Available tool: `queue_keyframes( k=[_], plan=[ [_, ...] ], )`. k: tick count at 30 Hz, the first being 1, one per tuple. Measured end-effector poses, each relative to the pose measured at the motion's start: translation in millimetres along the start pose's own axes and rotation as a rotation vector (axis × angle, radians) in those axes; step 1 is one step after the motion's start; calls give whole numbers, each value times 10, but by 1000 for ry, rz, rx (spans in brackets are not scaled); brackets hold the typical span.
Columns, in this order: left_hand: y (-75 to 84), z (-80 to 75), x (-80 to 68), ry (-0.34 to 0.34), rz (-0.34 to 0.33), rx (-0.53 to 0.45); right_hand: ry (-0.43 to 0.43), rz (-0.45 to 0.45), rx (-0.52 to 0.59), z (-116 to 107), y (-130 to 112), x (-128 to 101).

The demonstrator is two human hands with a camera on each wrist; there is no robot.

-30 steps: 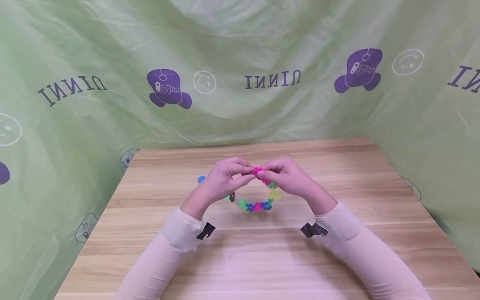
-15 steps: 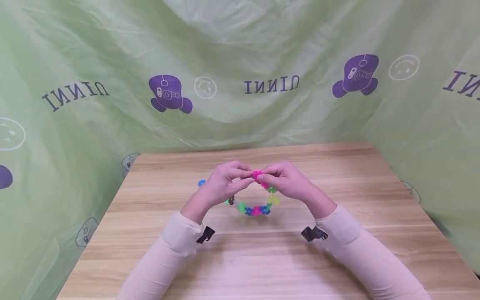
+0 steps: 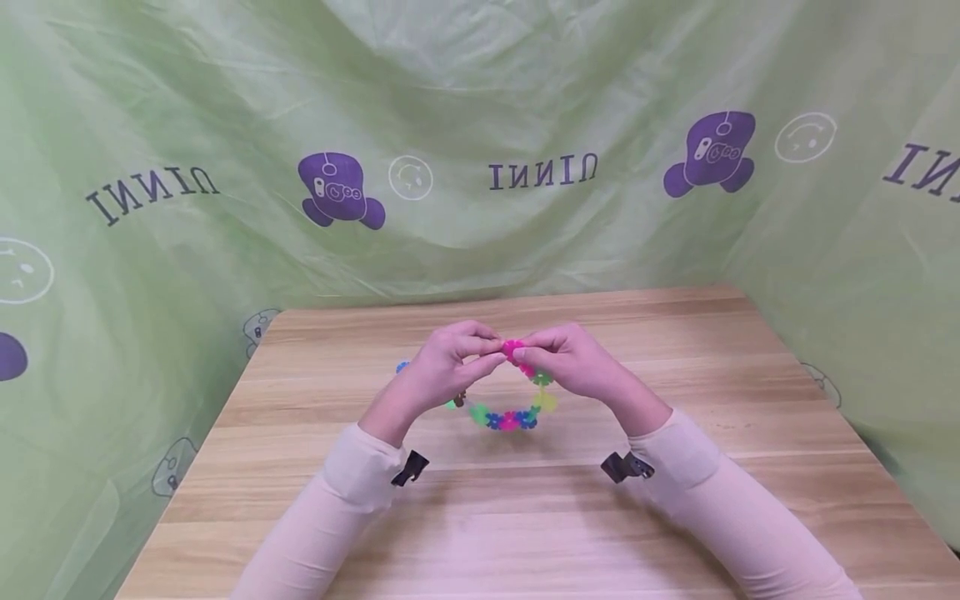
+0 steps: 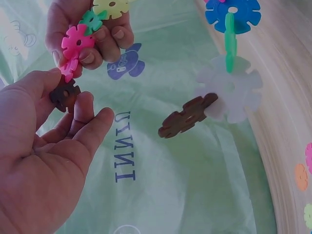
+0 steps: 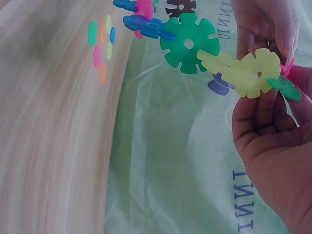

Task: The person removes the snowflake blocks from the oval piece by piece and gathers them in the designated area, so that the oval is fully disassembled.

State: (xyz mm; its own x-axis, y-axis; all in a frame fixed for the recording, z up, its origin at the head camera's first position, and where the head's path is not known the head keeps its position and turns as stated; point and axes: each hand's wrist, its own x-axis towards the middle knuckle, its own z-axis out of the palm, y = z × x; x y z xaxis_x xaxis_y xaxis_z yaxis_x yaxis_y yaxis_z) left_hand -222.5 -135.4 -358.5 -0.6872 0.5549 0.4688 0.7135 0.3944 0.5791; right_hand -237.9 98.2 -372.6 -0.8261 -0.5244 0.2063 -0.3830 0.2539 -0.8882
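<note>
A chain of slotted plastic snowflake discs (image 3: 509, 421) hangs in a loop below both hands. My left hand (image 3: 450, 362) pinches a dark brown snowflake disc (image 4: 66, 95) between thumb and fingers, right against a pink disc (image 4: 78, 41). My right hand (image 3: 572, 360) grips that pink end of the chain, thumb in front. Green and yellow discs (image 5: 258, 73) follow along from its fingers, then a larger-looking green disc (image 5: 189, 44). The chain's other end, in the left wrist view, shows a cloudy white disc (image 4: 231, 87) with another brown disc (image 4: 187, 117) slotted into it.
Several loose snowflake discs (image 5: 100, 48) in orange, pink, green and blue lie on the wooden table (image 3: 510, 533); in the head view the left hand hides most of them. A green printed curtain (image 3: 450, 100) surrounds the table's back and sides.
Both hands keep the same hold at nearly the same place. The whole head view has shifted slightly, with the table and hands a little lower in it.
</note>
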Motion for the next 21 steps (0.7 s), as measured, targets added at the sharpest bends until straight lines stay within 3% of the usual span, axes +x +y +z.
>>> queue_keyframes(
  k=[14, 21],
  plan=[
    [-59, 25, -16, -26, -7, 1, -5, -3, 18, 26, 77, -11],
    [-32, -29, 24, -13, 0, 0, -14, -54, 18, -7, 41, 33]
  ],
)
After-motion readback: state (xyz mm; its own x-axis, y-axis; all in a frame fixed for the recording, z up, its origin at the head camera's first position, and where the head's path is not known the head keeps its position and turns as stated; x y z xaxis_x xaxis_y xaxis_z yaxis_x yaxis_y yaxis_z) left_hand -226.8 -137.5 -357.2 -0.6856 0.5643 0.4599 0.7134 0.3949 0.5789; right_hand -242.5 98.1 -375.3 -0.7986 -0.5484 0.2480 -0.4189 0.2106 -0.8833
